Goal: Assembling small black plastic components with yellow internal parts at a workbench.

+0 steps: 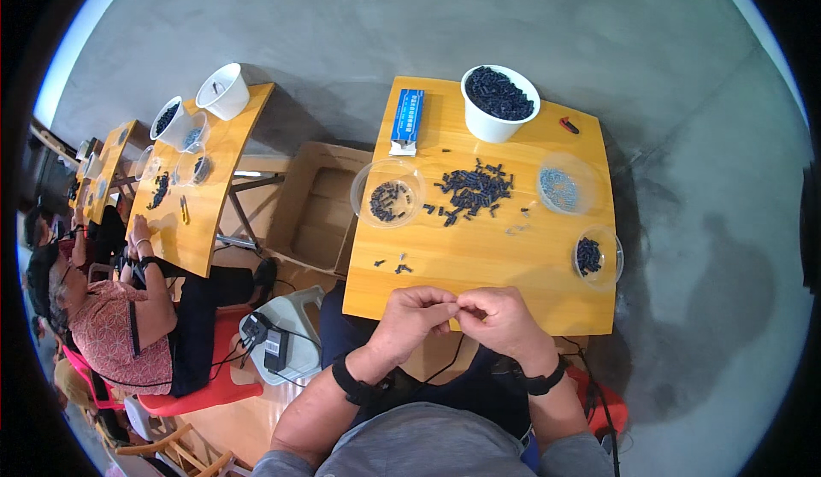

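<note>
While both hands meet, small dark rod-like pieces lie heaped.

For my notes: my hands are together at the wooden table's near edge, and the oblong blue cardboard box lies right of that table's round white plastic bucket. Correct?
No: the oblong blue cardboard box lies left of the round white plastic bucket in the head view. Your left hand and right hand are together at the near edge of the wooden table.

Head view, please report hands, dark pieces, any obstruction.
Left hand, right hand: pinched, fingertips meeting; anything held too small to tell. Dark pieces piled on table. Few strays nearer left hand; nothing seen blocking.
</note>
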`<state>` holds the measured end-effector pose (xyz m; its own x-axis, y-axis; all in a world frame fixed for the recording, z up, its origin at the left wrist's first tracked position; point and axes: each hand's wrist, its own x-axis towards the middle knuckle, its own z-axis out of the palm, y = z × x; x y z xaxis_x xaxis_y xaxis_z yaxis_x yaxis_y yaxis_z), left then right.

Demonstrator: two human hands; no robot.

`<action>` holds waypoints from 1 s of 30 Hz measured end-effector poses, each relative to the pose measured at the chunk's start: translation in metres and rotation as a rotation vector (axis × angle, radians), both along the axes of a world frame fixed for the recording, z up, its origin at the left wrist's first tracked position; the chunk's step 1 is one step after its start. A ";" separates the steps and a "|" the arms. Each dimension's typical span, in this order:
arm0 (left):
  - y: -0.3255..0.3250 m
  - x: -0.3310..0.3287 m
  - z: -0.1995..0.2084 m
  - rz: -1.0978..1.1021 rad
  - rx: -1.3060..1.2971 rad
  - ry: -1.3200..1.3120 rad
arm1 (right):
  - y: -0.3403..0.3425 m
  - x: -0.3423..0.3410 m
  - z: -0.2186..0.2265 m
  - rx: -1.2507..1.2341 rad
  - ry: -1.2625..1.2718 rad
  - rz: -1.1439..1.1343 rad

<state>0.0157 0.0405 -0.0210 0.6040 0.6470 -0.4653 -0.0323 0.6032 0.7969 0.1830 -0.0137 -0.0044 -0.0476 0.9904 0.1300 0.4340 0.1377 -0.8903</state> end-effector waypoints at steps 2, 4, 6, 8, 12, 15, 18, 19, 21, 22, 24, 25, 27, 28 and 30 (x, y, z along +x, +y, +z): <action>0.000 -0.005 -0.012 0.002 -0.057 -0.032 | -0.003 -0.003 -0.005 -0.040 0.032 -0.014; -0.001 -0.008 -0.021 -0.004 -0.131 -0.055 | -0.006 -0.007 -0.016 -0.093 0.219 -0.103; -0.004 -0.007 -0.022 -0.018 -0.162 -0.065 | -0.007 -0.002 -0.022 -0.119 0.209 -0.069; -0.004 -0.007 -0.025 -0.032 -0.193 -0.072 | -0.007 0.003 -0.028 -0.144 0.200 -0.034; 0.001 -0.011 -0.030 -0.089 -0.238 -0.138 | -0.004 0.007 -0.032 -0.172 0.225 0.024; 0.002 -0.009 -0.031 -0.066 -0.297 -0.143 | 0.008 0.023 -0.035 -0.254 0.188 -0.122; 0.002 -0.007 -0.035 -0.054 -0.329 -0.093 | 0.029 0.065 -0.067 -0.078 -0.265 -0.449; 0.002 -0.007 -0.038 -0.058 -0.332 -0.056 | 0.035 0.077 -0.077 -0.077 -0.265 -0.449; 0.002 -0.007 -0.040 -0.068 -0.319 -0.040 | 0.043 0.095 -0.089 -0.039 -0.495 -0.505; 0.002 -0.008 -0.041 -0.077 -0.306 -0.023 | 0.046 0.100 -0.093 -0.040 -0.495 -0.505; 0.001 -0.009 -0.046 -0.079 -0.294 -0.035 | 0.051 0.104 -0.098 -0.062 -0.479 -0.514; 0.000 -0.010 -0.048 -0.082 -0.281 -0.048 | 0.053 0.104 -0.099 -0.063 -0.476 -0.512; 0.000 -0.011 -0.047 -0.075 -0.283 -0.061 | 0.055 0.103 -0.099 -0.139 -0.522 -0.484; 0.000 -0.011 -0.047 -0.071 -0.284 -0.077 | 0.055 0.103 -0.101 -0.139 -0.520 -0.483; 0.000 -0.010 -0.047 -0.061 -0.277 -0.078 | 0.056 0.104 -0.106 -0.041 -0.557 -0.457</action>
